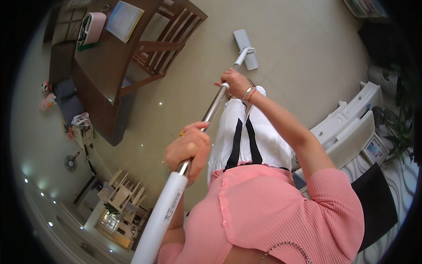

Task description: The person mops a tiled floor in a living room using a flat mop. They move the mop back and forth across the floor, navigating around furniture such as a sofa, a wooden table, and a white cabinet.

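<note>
A flat mop (214,106) with a silver pole slants from the lower left up to the floor ahead of me. My left hand (190,147), a ring on one finger, is wrapped round the pole just above its thick white grip (159,215). Farther down the pole, my right hand (236,82) is closed round it, with a bracelet and a red cord at the wrist. Beyond that hand, the pale rectangular mop head (245,49) lies on the glossy tiled floor (303,57), past my feet.
To the left stand a dark wooden table (99,61) and a slatted wooden chair (162,46). A pink-and-white box (93,27) and a booklet (125,21) lie on the table. On the right are a white cabinet (347,114), a framed picture (375,148) and a leafy plant (402,132).
</note>
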Tool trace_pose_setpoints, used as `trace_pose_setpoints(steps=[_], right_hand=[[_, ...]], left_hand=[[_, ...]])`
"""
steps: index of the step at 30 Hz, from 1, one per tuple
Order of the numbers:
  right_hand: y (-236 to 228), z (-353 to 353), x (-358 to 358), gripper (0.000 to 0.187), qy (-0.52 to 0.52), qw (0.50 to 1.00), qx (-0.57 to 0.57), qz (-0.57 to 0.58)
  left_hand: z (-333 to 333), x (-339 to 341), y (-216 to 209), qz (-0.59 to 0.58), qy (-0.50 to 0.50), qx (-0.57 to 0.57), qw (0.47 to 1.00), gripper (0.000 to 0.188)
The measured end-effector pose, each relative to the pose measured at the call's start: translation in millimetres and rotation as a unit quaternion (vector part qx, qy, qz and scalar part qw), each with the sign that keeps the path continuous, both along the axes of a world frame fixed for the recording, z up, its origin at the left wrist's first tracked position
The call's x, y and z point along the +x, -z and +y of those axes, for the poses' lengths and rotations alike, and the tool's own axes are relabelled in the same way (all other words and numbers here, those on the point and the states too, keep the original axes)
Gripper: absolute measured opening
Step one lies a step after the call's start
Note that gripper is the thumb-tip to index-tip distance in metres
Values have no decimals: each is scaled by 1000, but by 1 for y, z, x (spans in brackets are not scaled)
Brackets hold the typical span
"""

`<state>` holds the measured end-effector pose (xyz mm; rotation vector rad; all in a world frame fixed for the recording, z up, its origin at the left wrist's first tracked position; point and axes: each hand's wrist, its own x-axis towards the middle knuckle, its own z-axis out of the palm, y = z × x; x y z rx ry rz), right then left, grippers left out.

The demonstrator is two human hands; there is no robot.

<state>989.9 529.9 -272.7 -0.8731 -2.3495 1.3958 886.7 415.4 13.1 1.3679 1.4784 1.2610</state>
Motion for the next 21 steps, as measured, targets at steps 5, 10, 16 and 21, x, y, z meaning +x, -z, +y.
trace_pose_setpoints(steps=[5,10,16,21], right_hand=[[9,44,27,33,-42,997,55,26],[31,48,21,23,-139,985,57,-83],[54,-36,-48,8,-171,980,49,-90],[36,-139,-128,7,-195,980,30,-35]], left_hand=[[3,12,63,-76,-52,55,994,19],[-10,7,103,-102,-57,32,993,20],[-94,-53,100,-100,-115,-15,988,23],[-196,-110,72,-62,-168,-53,982,24]])
